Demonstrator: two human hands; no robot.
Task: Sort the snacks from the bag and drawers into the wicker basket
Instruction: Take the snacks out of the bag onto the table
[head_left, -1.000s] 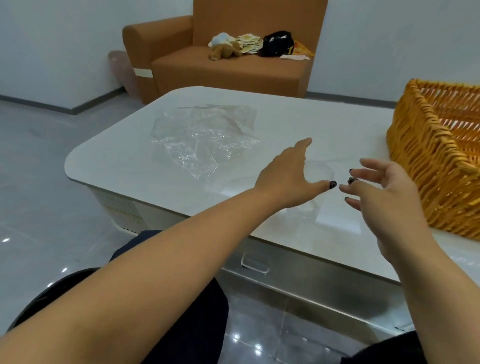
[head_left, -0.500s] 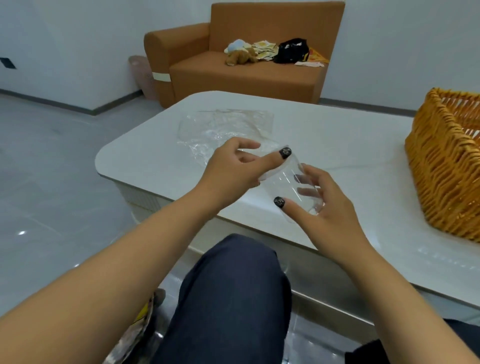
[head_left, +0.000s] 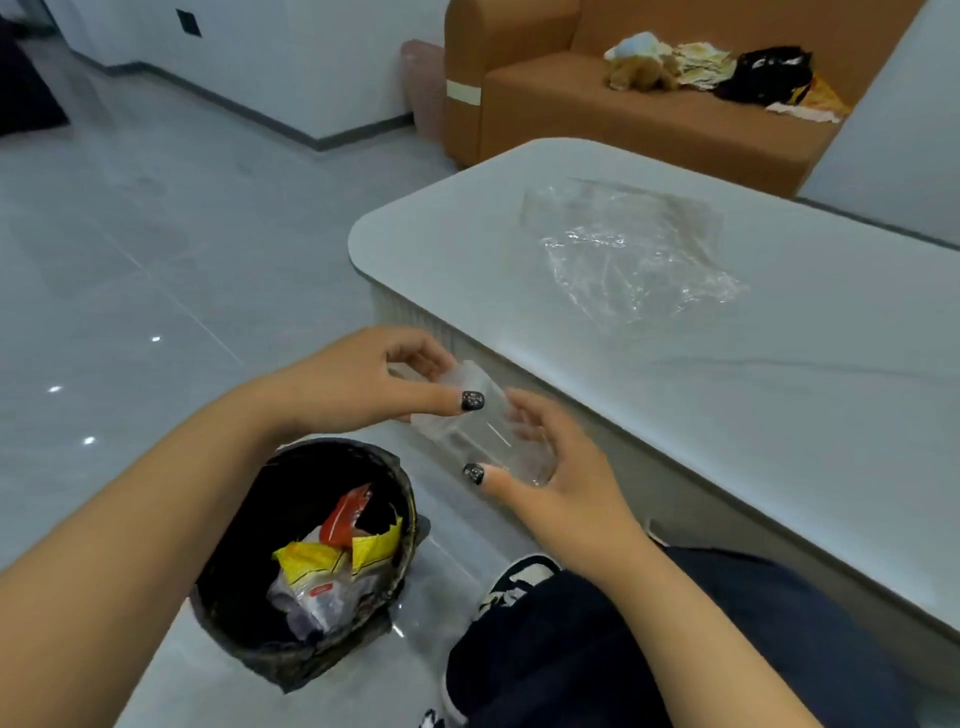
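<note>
Single head view, looking down-left, close over table edge.

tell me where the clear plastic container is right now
In the head view, the clear plastic container is held between the left hand and right hand, off the table's near edge, up and right of the floor bin.

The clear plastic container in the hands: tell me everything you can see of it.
The clear plastic container is small, thin-walled and see-through, and looks empty. It lies tilted in the air off the corner of the white table, above the floor and up and to the right of the black waste bin. The left hand pinches its upper end, thumb on top; the right hand cups its lower end. Nothing else touches it.
</note>
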